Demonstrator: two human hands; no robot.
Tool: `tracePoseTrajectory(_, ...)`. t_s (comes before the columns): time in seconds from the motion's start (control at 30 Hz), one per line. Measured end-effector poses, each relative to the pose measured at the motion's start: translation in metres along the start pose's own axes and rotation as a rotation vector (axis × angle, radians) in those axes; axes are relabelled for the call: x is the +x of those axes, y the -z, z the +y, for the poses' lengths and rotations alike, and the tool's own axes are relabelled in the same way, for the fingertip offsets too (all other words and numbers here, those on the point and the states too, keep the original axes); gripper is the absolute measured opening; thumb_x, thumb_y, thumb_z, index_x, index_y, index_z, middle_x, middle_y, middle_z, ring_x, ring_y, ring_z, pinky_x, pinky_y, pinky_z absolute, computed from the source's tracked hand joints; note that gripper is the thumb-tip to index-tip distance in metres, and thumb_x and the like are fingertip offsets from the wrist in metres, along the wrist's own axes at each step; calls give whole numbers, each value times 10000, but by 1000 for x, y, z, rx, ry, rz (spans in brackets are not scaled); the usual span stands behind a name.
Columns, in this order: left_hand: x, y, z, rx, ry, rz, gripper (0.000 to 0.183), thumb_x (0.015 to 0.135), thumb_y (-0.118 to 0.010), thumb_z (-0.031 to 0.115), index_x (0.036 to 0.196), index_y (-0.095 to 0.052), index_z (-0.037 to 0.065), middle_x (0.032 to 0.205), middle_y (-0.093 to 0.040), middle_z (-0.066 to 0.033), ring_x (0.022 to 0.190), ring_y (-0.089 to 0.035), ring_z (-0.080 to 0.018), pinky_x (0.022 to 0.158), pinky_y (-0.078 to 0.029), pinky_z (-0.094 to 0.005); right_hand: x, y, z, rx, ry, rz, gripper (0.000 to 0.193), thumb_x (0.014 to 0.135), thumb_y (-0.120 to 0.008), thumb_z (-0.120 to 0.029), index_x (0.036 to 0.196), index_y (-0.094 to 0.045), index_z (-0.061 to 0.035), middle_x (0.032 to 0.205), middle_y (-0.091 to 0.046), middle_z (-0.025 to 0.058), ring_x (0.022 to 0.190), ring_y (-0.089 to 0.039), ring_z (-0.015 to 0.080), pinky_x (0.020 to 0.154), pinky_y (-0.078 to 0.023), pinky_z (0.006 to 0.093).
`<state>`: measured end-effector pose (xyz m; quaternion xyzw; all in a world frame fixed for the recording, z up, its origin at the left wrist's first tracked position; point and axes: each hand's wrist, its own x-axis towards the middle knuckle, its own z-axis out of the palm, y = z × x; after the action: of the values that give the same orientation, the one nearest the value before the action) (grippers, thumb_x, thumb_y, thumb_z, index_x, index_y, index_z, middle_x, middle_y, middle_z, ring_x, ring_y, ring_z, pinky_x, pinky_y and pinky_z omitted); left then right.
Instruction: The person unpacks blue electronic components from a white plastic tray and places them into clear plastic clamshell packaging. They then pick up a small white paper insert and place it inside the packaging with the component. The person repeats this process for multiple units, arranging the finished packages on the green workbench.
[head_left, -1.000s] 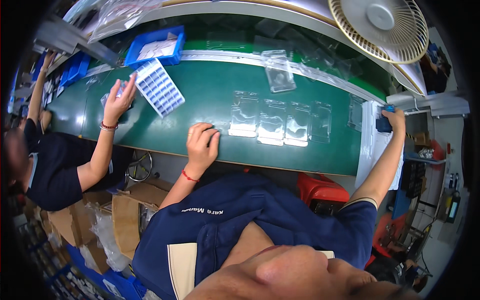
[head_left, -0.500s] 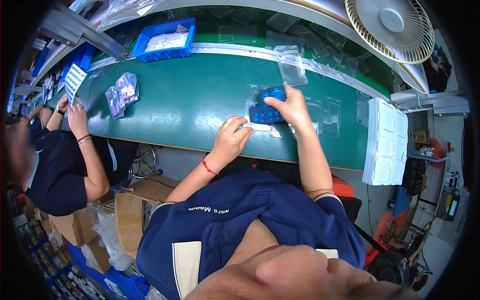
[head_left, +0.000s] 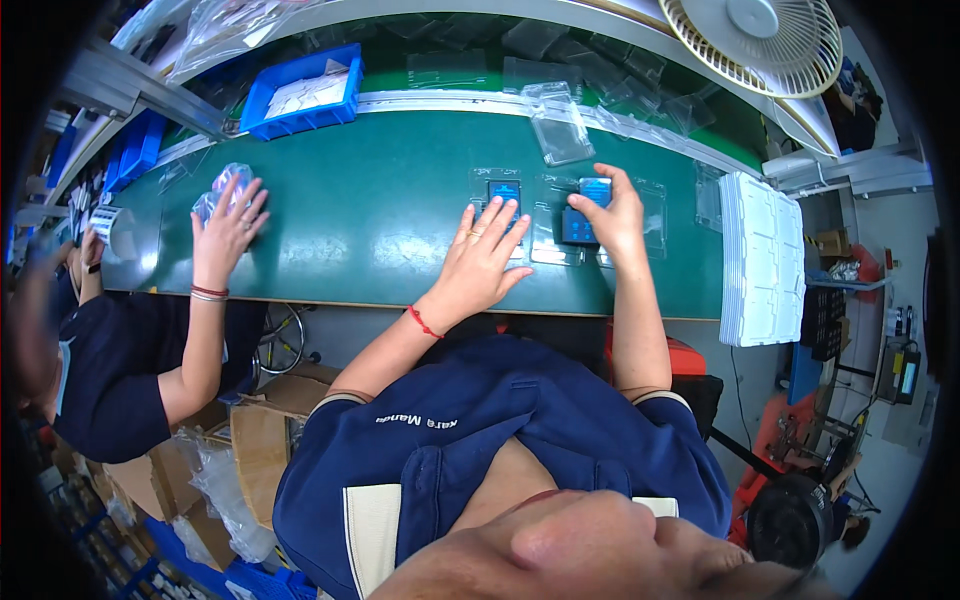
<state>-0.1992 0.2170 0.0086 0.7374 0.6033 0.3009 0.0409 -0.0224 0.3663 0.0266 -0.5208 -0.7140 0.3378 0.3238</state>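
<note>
My left hand (head_left: 484, 252) lies with its fingers stretched over a dark blue flat rectangular piece (head_left: 505, 189) in a clear plastic tray (head_left: 481, 180). Some of that piece is covered by the fingers. To the right, my right hand (head_left: 618, 218) grips several dark blue flat pieces (head_left: 579, 231) between thumb and fingers, above another clear tray (head_left: 546, 243). They carry light blue print. A further clear tray (head_left: 656, 215) lies partly behind the right hand.
A blue bin (head_left: 305, 92) with white papers stands at the back left. Stacked white trays (head_left: 762, 260) stand at the right, below a fan (head_left: 755, 40). A clear tray (head_left: 560, 125) lies at the back. A co-worker's hand (head_left: 228, 235) reaches over bagged items (head_left: 207, 205).
The dark blue pieces moved right with my right hand, leaving one in the left tray. My left hand moved onto that piece. The co-worker's hand moved to the bagged items.
</note>
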Motion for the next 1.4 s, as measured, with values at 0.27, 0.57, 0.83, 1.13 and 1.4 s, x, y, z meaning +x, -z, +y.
tracePoseTrajectory(0.27, 4, -28, 6, 85, -59, -131, 624, 836, -642, 363, 1347, -476, 47, 1432, -418, -136, 1364, -338, -296, 1100, -206, -569, -44, -20, -13, -501, 313, 11, 288, 811, -664, -151, 1029, -635, 35, 998, -644, 194, 889, -618, 352, 758, -512, 428)
tracePoseTrajectory(0.57, -2, -14, -7, 53, -22, -141, 580, 830, -648, 286, 1328, -490, 35, 1412, -445, -131, 1360, -346, -294, 1106, -214, -549, -78, -43, -5, -598, 587, 5, 510, 797, -677, -239, 1162, -564, 98, 1219, -544, 261, 1068, -521, 373, 898, -408, 470)
tracePoseTrajectory(0.83, -7, 54, -81, -274, 26, -66, 514, 769, -721, 245, 1231, -588, 61, 1376, -482, -175, 1285, -448, -336, 1052, -354, -476, -67, -92, -39, -545, 596, -64, 656, 791, -683, -351, 1259, -494, 69, 1262, -499, 248, 1075, -479, 388, 922, -378, 478)
tracePoseTrajectory(1.13, 106, 144, -282, 378, 244, 190, 216, 729, -681, 112, 941, -721, 105, 934, -669, -150, 910, -613, -351, 842, -485, -436, -65, -92, -41, -524, 604, -73, 646, 785, -690, -360, 1259, -507, 38, 1267, -508, 224, 1061, -477, 373, 910, -366, 478)
tracePoseTrajectory(1.4, 129, 137, -335, 347, 343, 68, 193, 736, -651, 205, 875, -750, 115, 885, -699, -116, 833, -668, -304, 798, -521, -417, -63, -93, -39, -490, 602, -54, 642, 775, -699, -365, 1248, -521, 29, 1254, -517, 216, 1054, -479, 365, 898, -368, 470)
